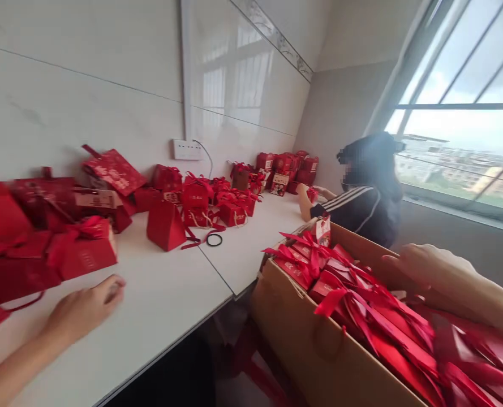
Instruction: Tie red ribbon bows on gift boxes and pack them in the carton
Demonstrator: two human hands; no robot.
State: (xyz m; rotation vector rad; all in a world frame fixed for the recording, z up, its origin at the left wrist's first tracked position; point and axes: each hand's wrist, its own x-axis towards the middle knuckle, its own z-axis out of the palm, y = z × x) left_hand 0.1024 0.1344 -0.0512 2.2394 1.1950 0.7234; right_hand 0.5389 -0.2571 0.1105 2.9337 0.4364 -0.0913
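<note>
My left hand [85,305] is loosely curled above the white table [162,305], with nothing visible in it, near a red gift box [85,251] with a ribbon. At the right, my right hand [431,264] hangs over the cardboard carton [293,316], its fingertips apart and partly blurred, holding nothing that shows. Red boxes with ribbon bows [378,311] fill the carton below it. A plain red box [165,225] stands on the table beside a black ring [214,240] and a loose ribbon.
Many red boxes [198,192] line the wall side of the table, with more stacked [283,169] in the far corner. A person [361,198] in a dark striped top handles a small red item there. A socket panel [187,150] and barred window are behind.
</note>
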